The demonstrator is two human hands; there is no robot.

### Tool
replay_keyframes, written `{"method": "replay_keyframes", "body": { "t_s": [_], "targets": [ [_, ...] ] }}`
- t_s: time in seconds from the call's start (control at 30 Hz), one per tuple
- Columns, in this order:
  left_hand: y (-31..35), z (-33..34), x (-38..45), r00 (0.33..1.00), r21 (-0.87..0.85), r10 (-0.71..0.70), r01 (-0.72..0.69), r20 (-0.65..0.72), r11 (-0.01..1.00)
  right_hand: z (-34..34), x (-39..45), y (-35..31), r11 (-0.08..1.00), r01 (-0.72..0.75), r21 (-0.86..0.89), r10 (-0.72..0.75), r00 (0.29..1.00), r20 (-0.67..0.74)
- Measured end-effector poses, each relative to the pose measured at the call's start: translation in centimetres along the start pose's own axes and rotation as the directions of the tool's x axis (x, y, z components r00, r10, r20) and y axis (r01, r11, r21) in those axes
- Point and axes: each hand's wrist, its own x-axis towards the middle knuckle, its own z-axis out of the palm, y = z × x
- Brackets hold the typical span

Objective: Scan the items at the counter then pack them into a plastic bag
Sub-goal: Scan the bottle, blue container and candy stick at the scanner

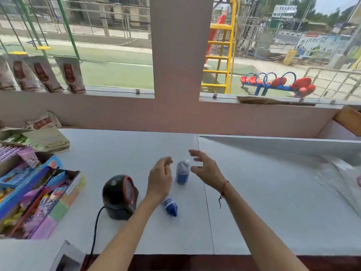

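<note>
Close under my left wrist lies a small blue pouch with white lettering (171, 206), flat on the pale grey counter (273, 192). Scanning comes first, I reckon: my left hand (160, 178) and right hand (207, 169), both spread and empty, flank the small upright bottle with a blue label (183, 173) (blurred, maybe touching). Next: grasp it, swing it to the round black scanner (119, 194).

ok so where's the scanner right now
The scanner sits on the counter left of centre, beside the left hand, with the snack boxes further left.
</note>
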Motion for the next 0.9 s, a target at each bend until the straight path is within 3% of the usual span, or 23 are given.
{"method": "replay_keyframes", "body": {
  "t_s": [0.07, 0.13, 0.27, 0.37, 0.43, 0.5, 0.57, 0.63, 0.7, 0.8, 0.9],
  "targets": [
    [-1.9, 0.9, -0.4, 0.985, 0.094, -0.140, 0.131, 0.097, 0.987, 1.3, -0.1, 1.7, 0.996, -0.053, -0.073, 0.066, 0.981, 0.181],
    [-3.9, 1.8, -0.4, 0.959, 0.184, -0.212, 0.177, 0.189, 0.967, 2.6, 0.2, 2.9, 0.992, -0.080, -0.102, 0.103, 0.964, 0.246],
    [-5.4, 2.4, 1.4, 0.932, 0.235, -0.272, 0.215, 0.242, 0.948, 4.1, 2.4, 3.7, 0.992, -0.127, 0.008, 0.122, 0.970, 0.212],
    [-6.2, 2.9, 2.1, 0.924, 0.231, -0.293, 0.238, 0.245, 0.943, 4.6, 2.7, 4.9, 0.955, -0.223, 0.195, 0.202, 0.972, 0.123],
    [-6.2, 3.1, 2.2, 0.926, 0.168, -0.288, 0.252, 0.244, 0.953, 4.2, 2.6, 5.5, 0.831, -0.349, 0.433, 0.345, 0.934, 0.089],
    [-5.9, 3.2, 1.9, 0.901, 0.007, -0.283, 0.298, 0.329, 0.955, 3.6, 2.3, 5.6, 0.660, -0.467, 0.589, 0.476, 0.866, 0.154],
    [-5.1, 3.4, 1.2, 0.868, -0.197, -0.265, 0.372, 0.420, 0.907, 3.1, 2.1, 5.2, 0.608, -0.530, 0.591, 0.515, 0.830, 0.215],
    [-4.5, 3.5, 0.5, 0.878, -0.314, -0.252, 0.393, 0.406, 0.864, 2.9, 1.9, 4.4, 0.611, -0.551, 0.568, 0.490, 0.827, 0.275],
    [-4.1, 3.4, -0.3, 0.882, -0.468, -0.278, 0.443, 0.381, 0.765, 2.9, 1.5, 3.5, 0.626, -0.535, 0.567, 0.421, 0.844, 0.332],
    [-4.2, 2.7, -1.3, 0.853, -0.710, -0.310, 0.521, 0.419, 0.473, 2.9, 0.7, 2.7, 0.666, -0.438, 0.603, 0.277, 0.897, 0.345],
    [-4.3, 1.5, -2.2, 0.845, -0.822, -0.332, 0.509, 0.419, 0.257, 3.2, -0.2, 0.6, 0.728, -0.326, 0.603, 0.163, 0.937, 0.310]
  ]
}}
